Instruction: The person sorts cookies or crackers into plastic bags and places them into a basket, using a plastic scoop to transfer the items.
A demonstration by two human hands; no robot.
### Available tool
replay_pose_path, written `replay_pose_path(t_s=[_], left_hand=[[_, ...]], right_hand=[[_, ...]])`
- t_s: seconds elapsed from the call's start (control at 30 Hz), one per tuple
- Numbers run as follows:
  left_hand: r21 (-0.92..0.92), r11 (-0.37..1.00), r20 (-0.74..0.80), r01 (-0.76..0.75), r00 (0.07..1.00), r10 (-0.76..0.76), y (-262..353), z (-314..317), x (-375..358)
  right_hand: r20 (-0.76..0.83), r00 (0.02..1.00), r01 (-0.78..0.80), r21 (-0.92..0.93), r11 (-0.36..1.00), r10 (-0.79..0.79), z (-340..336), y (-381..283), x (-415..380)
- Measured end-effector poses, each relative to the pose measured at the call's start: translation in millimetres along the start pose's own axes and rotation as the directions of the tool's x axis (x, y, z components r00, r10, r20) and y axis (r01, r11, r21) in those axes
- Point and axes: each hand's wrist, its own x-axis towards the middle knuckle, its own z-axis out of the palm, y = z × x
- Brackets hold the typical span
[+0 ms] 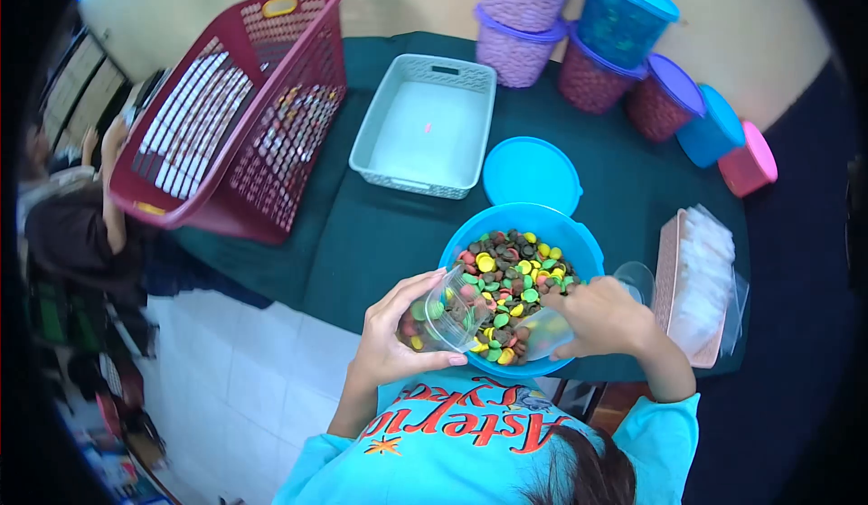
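A round blue tub (586, 238) holds many small candy pieces (506, 274) in brown, yellow, green and red. My left hand (387, 338) is wrapped round a clear plastic cup (452, 313), tilted over the tub's near left rim, with a few coloured pieces inside it. My right hand (604, 317) grips a translucent scoop (548, 331), dipped among the candies at the tub's right side. The scoop's handle is hidden by my fingers.
Behind the tub lie a blue lid (532, 176) and a pale basket (366, 148). A tall maroon basket (271, 157) stands left. Stacked containers (520, 57) line the back. On the right are a clear round item (636, 279) and a pink tray (667, 270) of plastic bags. Another person (77, 225) is far left.
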Motion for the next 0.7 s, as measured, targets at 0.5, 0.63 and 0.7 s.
replay_pose_path(t_s=[0.5, 0.63, 0.7], left_hand=[[0.098, 0.984, -0.310, 0.147, 0.944, -0.110, 12.3, 14.8, -38.4], [0.156, 0.970, -0.286, 0.187, 0.948, -0.137, 15.1, 12.5, -41.3], [0.140, 0.968, -0.278, 0.208, 0.947, -0.164, 19.4, 12.1, -39.7]], right_hand=[[-0.285, 0.952, 0.196, 0.297, 0.934, -0.110, 33.4, 8.9, 15.6], [-0.426, 0.900, 0.234, 0.296, 0.926, -0.091, 49.0, 4.2, 25.3], [-0.442, 0.896, 0.223, 0.383, 0.897, -0.034, 48.9, -0.4, 29.7]])
